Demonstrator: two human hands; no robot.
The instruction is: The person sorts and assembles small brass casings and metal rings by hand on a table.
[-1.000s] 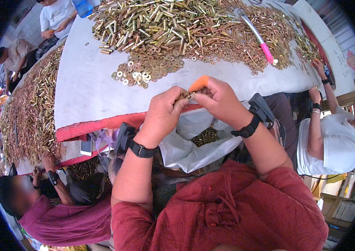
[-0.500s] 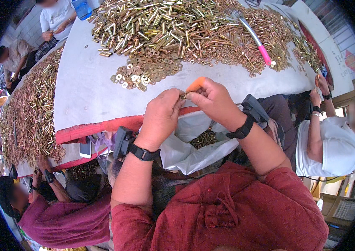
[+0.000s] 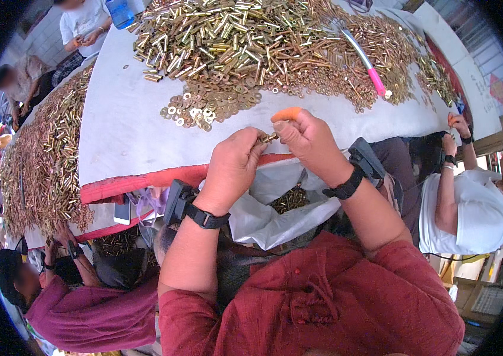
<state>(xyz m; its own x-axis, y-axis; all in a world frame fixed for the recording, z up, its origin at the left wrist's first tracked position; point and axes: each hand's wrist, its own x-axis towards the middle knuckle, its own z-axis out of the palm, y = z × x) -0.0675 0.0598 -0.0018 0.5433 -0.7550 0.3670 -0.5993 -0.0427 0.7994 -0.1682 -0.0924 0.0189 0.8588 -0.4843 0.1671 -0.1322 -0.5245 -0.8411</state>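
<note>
Toward the back of the tabletop (image 3: pixel 124 133) I have a heap of metal tubes (image 3: pixel 227 44), with washers (image 3: pixel 210 107) lying just before it and a tool (image 3: pixel 364 59) on its right side. A metal piece (image 3: pixel 271 137) sits between left hand (image 3: pixel 236 155) and right hand (image 3: pixel 306 139); nearer me, a bag (image 3: pixel 268 232) holds more parts (image 3: pixel 290 200).

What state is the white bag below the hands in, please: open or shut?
The white bag is open; small metal parts show inside it.

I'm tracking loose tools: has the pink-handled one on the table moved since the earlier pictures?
No; the pink-handled tool keeps its place against the metal pile.
</note>
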